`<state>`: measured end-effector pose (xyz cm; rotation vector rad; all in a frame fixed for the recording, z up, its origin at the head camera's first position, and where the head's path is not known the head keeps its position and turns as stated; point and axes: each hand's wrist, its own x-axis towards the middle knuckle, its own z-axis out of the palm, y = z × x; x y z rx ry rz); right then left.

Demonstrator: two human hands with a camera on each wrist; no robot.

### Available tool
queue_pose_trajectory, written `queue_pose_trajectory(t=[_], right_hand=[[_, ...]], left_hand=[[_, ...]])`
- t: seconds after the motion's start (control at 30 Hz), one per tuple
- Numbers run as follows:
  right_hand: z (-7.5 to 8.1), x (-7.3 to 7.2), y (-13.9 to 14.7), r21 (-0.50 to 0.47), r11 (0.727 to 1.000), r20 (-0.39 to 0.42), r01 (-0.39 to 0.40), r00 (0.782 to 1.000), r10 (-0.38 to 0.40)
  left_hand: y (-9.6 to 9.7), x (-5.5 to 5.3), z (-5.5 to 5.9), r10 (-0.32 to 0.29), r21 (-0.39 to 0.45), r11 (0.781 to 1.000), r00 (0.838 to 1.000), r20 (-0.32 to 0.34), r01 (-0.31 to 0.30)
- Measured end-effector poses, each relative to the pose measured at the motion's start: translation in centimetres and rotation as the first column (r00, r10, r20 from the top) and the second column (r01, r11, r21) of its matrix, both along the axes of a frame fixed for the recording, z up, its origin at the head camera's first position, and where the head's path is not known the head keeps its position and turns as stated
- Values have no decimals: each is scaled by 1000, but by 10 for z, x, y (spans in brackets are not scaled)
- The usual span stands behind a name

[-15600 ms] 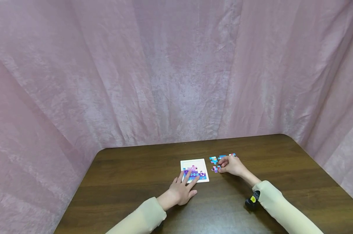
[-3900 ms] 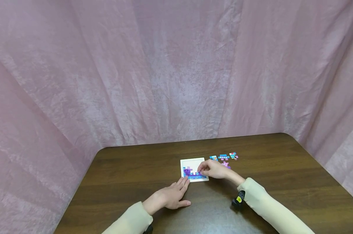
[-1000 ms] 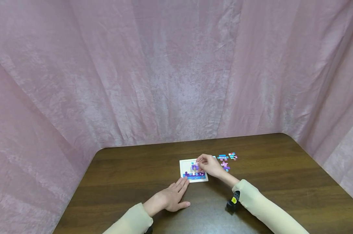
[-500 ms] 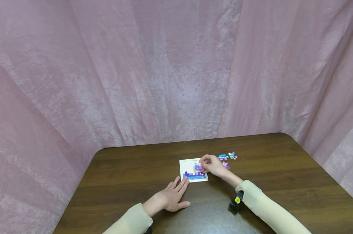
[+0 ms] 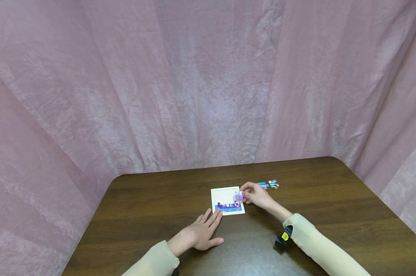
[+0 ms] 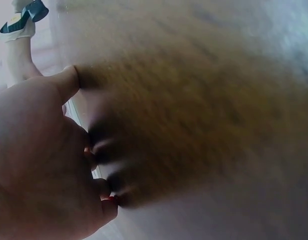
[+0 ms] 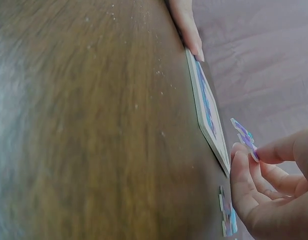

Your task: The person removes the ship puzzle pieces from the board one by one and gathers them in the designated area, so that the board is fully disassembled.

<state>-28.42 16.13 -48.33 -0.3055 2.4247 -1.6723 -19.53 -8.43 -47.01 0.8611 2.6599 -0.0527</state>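
My right hand [image 5: 257, 196] pinches a purple-and-pink puzzle piece [image 5: 238, 196] between thumb and fingers, above the right side of the white puzzle frame [image 5: 212, 199]. In the right wrist view that puzzle piece [image 7: 245, 140] is tilted and clear of the frame [image 7: 200, 107]. Joined pieces showing a purple boat hull on blue water [image 5: 228, 207] fill the frame's lower part; its upper part shows bare white. My left hand [image 5: 201, 232] lies with straight fingers, fingertips on the frame's lower left edge. In the left wrist view the left hand [image 6: 41, 160] hides most of the frame.
Loose puzzle pieces lie right of the frame: one blue and white [image 5: 273, 184], one blue and purple [image 5: 262, 185], others partly behind my right hand. The brown wooden table [image 5: 153, 199] meets a pink curtain [image 5: 208, 96] at its far edge.
Over the last second my right hand has drawn the pinched puzzle piece to the right across the frame. Earlier pieces above the hull have come out. My left hand has barely moved.
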Motion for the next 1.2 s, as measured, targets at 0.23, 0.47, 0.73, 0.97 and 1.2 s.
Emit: queue_pose_trajectory(t=[0.23,0.47,0.73,0.97,1.2], right_hand=[[3,0,10,23,1000,4,12,1000,-12],[4,4,25,-19,999,-42,-51,998,50],[1,3,31,-7,1000,4,-20,1000,20],[2,7,33,21,1000,16,6,1000,-7],[-5,8,40,53,998,17,18,1000,-19]], left_hand=[[0,0,2,1,-5,1000,1000,6,-1],[0,1,3,-2,2,1000,1000,-5,2],[1,1,2,-8,-9,1000,1000,-9,8],[-2,-1,-2,-11,17,1000,1000,14,11],[-4,-3,-7,-28,30,999,1000,14,28]])
